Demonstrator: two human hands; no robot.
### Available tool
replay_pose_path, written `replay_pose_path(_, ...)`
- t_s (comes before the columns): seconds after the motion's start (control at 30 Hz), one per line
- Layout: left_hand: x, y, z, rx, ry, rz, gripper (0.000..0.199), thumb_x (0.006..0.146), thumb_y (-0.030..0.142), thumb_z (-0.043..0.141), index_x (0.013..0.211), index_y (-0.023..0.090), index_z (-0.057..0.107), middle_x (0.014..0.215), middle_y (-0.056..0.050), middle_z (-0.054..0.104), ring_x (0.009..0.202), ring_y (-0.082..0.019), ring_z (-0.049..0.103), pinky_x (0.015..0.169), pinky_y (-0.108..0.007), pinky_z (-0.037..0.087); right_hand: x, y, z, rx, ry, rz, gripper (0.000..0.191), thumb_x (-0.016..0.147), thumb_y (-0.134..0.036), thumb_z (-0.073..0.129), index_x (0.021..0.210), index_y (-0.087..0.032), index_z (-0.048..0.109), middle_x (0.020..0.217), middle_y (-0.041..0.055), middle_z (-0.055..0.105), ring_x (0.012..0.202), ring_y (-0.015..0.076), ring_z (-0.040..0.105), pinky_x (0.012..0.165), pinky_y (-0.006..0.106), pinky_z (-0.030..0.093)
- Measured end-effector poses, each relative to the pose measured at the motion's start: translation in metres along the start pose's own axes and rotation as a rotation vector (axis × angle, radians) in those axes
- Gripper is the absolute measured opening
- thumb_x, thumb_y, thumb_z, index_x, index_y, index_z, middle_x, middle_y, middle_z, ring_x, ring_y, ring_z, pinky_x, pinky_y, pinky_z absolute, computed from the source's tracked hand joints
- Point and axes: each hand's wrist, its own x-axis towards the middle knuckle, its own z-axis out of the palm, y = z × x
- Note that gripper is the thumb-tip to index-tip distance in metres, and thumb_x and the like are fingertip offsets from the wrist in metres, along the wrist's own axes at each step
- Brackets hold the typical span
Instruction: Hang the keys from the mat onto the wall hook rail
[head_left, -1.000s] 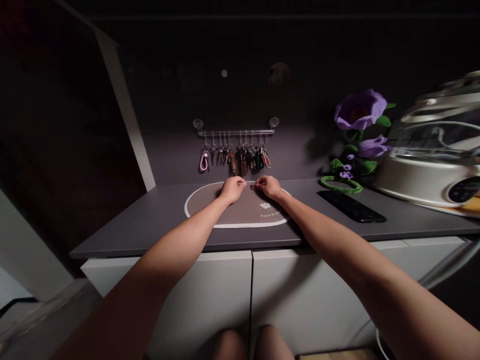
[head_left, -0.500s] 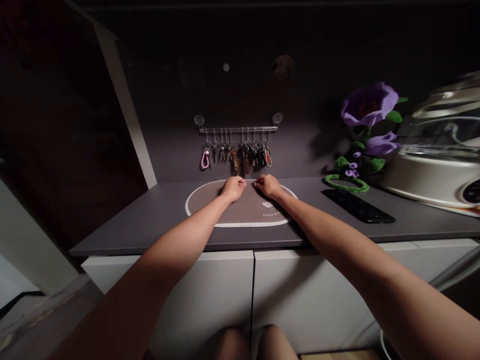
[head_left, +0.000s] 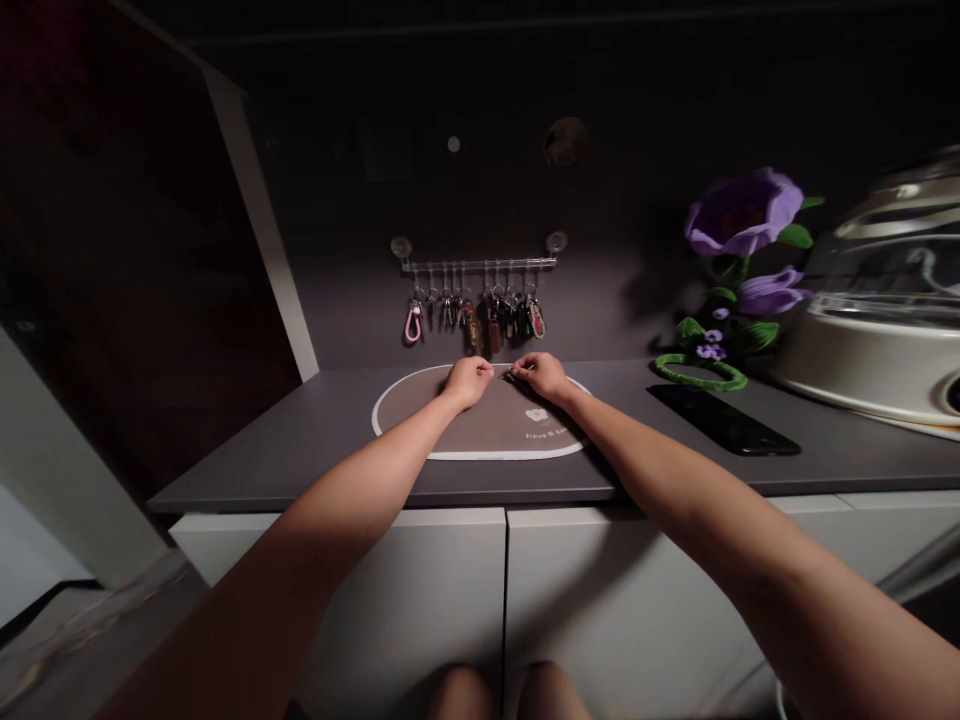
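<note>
An oval brown mat with a pale rim and white lettering lies on the dark counter. Over its back half, my left hand is closed, thumb against fingers; whatever it may hold is hidden. Facing it a short gap away, my right hand has its fingers pinched together, with something small and dark at the tips, too small to name. Behind both hands, several bunches of keys hang from a clear hook rail on the wall, among them a pink loop.
To the right lies a black phone. Behind it stands a purple artificial flower with a green ring base. A white appliance with a clear upper part fills the far right. White cabinet doors are below the counter.
The view has shifted slightly, so the counter and rail sit a little lower. My right hand has turned slightly, its pinched fingertips still near the mat's back edge. My left hand looks almost unchanged.
</note>
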Motion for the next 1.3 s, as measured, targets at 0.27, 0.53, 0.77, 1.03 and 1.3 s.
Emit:
replay_pose_path(0.27,0.001,0.002,-0.001,-0.029,0.031,0.057,0.014,0.072,0.016,0.053,0.078,0.011,0.065,0.074,-0.005,0.065,0.066,-0.011,0.055,0.065,-0.022,0.042,0.000,0.000,-0.008,0.502,-0.070,0.065,0.016,0.062,-0.027,0.063,0.067,-0.012,0.063,0.049,-0.0026,0.053,0.043,0.0052,0.039,0.044,0.019,0.031)
replay_pose_path(0.53,0.002,0.002,0.002,-0.101,0.046,0.099,0.016,0.073,0.021,0.053,0.079,0.011,0.064,0.075,-0.005,0.065,0.068,-0.011,0.055,0.066,-0.022,0.042,-0.003,-0.008,-0.021,0.791,-0.103,0.064,0.021,0.055,-0.026,0.073,0.066,-0.011,0.063,0.059,-0.0003,0.060,0.052,0.0054,0.049,0.055,0.020,0.042)
replay_pose_path(0.77,0.000,0.007,0.002,-0.134,0.034,0.096,0.018,0.074,0.023,0.051,0.078,0.011,0.064,0.073,-0.004,0.065,0.066,-0.011,0.056,0.064,-0.022,0.043,-0.006,-0.014,-0.029,1.010,-0.090,0.145,0.016,0.056,-0.019,0.074,0.064,-0.012,0.062,0.064,0.0012,0.061,0.059,0.0075,0.055,0.061,0.020,0.046)
replay_pose_path(1.03,0.000,0.004,0.006,-0.142,0.011,0.135,0.021,0.075,0.027,0.050,0.078,0.012,0.064,0.073,-0.005,0.065,0.068,-0.013,0.058,0.066,-0.025,0.044,-0.006,-0.021,-0.041,1.186,-0.044,0.134,0.028,0.054,-0.029,0.076,0.070,-0.014,0.059,0.059,-0.0022,0.055,0.055,0.0064,0.051,0.062,0.024,0.047)
replay_pose_path(1.3,0.001,0.002,0.010,-0.148,0.000,0.133,0.020,0.075,0.027,0.049,0.077,0.013,0.064,0.076,-0.005,0.066,0.069,-0.014,0.058,0.066,-0.025,0.044,0.015,-0.023,-0.061,1.246,0.068,0.137,0.014,0.069,-0.024,0.065,0.074,-0.014,0.056,0.059,-0.0003,0.057,0.054,0.0076,0.053,0.061,0.024,0.050)
